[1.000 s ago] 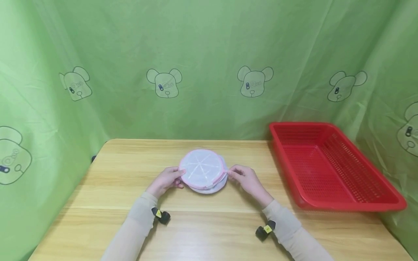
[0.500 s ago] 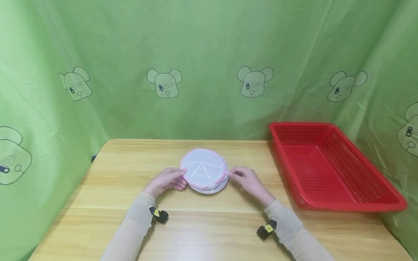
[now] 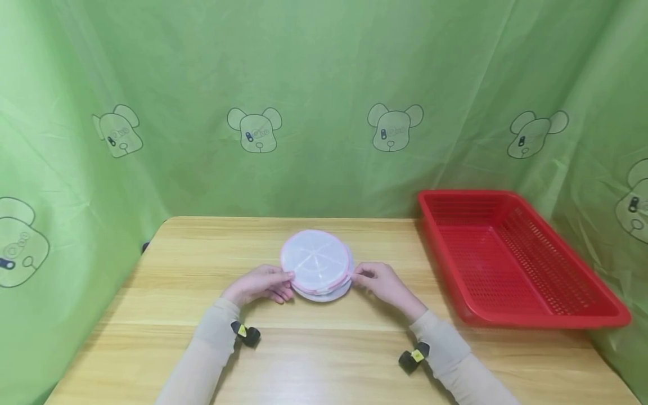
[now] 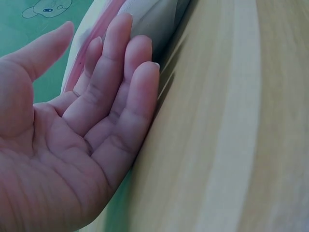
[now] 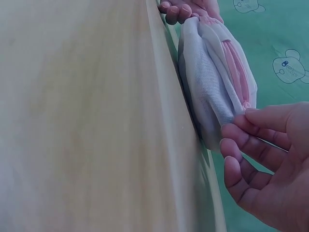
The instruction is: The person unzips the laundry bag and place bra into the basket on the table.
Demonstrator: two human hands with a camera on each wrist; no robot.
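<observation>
Both your hands, left (image 3: 260, 283) and right (image 3: 382, 283), have dropped slightly nearer to you along the pouch's rim since half a second ago, while the round pouch (image 3: 314, 261) itself has barely shifted. It rests on the table (image 3: 304, 360) between your hands, its pink-edged upper disc set off from the paler lower one, with the red basket (image 3: 552, 322) well apart on your right.

Your right thumb and index finger pinch the edge at the end of the pink strip (image 5: 236, 70), which looks like a zipper; the other fingers bend clear of it. Your left thumb stands spread from the loosely bent fingers at the near left rim; how hard they press, you cannot tell from these views.

That uneven hold looks like the weak point. If you pull on the right without steadying the left, the whole pouch could skate or turn on the table. The soft mesh already sags into folds beside the strip, so a tug at an angle could bunch it or catch cloth. Such a small pinch could also slip off.
</observation>
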